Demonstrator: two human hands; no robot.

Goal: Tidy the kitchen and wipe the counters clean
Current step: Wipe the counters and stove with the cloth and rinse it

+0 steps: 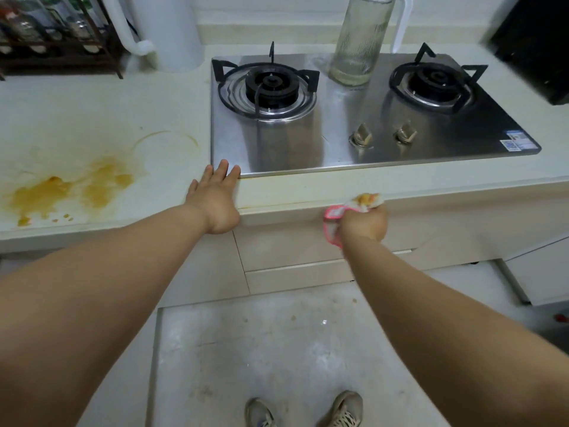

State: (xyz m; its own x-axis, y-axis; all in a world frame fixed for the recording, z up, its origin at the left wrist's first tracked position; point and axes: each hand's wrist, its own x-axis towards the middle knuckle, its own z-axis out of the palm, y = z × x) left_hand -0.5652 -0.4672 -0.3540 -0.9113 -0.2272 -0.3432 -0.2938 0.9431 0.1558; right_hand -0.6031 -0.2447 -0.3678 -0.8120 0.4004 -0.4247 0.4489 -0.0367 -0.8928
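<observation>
Left hand (215,192) rests flat, fingers straight, on the table (101,118) — right hand (365,221) grips a stained cloth (338,215); hob (369,118) sticker (517,142) unreadable.

A gas stove (354,118) sits in the desk (101,112), a glass bottle (358,41) standing on it between its two burners, a spill (70,189) lying on the desk to its left, a rack of jars (52,35) at the back left corner.
</observation>
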